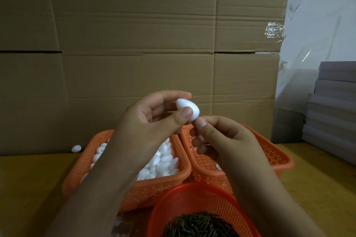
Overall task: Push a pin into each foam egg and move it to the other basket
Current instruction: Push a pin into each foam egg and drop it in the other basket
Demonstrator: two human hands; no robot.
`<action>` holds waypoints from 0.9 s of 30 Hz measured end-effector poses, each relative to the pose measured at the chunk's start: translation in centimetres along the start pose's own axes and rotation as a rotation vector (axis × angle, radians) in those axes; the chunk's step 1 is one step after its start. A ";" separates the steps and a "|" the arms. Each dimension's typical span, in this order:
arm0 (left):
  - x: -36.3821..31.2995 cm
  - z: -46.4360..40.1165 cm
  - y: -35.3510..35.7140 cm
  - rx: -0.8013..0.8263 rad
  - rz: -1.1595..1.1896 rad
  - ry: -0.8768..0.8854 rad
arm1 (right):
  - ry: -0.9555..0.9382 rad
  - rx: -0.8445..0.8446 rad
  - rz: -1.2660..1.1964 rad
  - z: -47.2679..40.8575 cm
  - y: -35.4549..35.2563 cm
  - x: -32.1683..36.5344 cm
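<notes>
Right now I am holding one foam egg (187, 109) up in my left hand (154, 119), thumb and fingers pinching it, while my right hand (217, 136) is pinching at its lower end; I cannot make out the pin itself. Most work is remaining, I judge: the left orange basket (123, 196) is sitting full of eggs, the right orange basket (273, 152) is showing almost nothing, and the red round basket (192, 196) nearest me is holding dark pins (200, 225).

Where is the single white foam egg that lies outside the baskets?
In the head view, the stray white foam egg lies on the wooden table at the left, beside the orange rectangular basket of eggs and against the foot of the cardboard wall.
</notes>
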State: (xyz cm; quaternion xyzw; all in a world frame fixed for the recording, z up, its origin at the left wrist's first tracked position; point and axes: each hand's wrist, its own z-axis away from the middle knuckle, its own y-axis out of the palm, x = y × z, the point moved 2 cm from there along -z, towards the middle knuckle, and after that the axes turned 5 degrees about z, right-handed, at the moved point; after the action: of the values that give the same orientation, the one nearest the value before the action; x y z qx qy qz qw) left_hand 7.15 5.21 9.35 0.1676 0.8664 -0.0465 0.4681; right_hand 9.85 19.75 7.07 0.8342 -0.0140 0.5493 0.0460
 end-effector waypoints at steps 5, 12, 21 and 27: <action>0.0 -0.1 -0.1 -0.041 -0.004 0.029 | 0.008 0.037 -0.042 0.1 0.2 0.0; 0.0 -0.1 -0.1 -0.034 -0.011 0.023 | -0.014 -0.006 -0.007 0.0 0.0 0.0; -0.1 -0.1 0.0 -0.058 -0.084 0.066 | 0.034 0.049 -0.083 -0.1 0.2 -0.4; 0.3 -0.3 -0.2 0.014 -0.142 -0.007 | 0.181 0.107 -0.417 -0.3 0.3 -0.5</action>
State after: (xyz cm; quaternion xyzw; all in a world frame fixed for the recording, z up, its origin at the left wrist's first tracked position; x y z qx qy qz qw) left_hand 6.74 5.19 9.28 0.1087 0.8741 -0.0865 0.4655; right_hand 9.33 19.49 6.70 0.7677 0.1920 0.6003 0.1152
